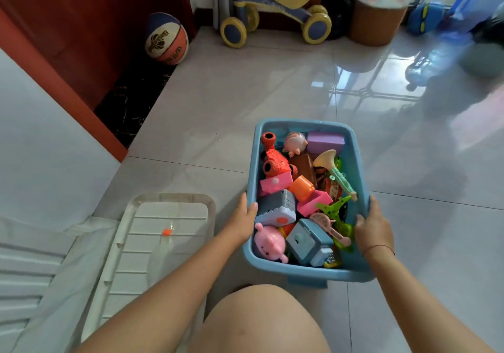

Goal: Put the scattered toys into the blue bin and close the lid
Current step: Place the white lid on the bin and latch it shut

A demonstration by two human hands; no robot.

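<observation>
The blue bin (305, 124) sits on the tiled floor just beyond my knee, without a lid and full of toys. Among them are a pink pig (268, 243), a red car (275, 161), a purple block (326, 141) and a cream toy trumpet (336, 174). My left hand (244, 220) grips the bin's left rim, thumb inside. My right hand (373, 228) grips the right rim. The translucent white lid (152, 246) lies flat on the floor to the left of the bin, with a small orange piece (166, 232) on it.
A basketball (167, 38) rests by the red door at the back left. A ride-on toy (275, 11), a brown round container (377, 15) and blue bags (447, 11) stand along the back. White fabric (30, 265) lies at the left. My knee (261, 322) is at the bottom.
</observation>
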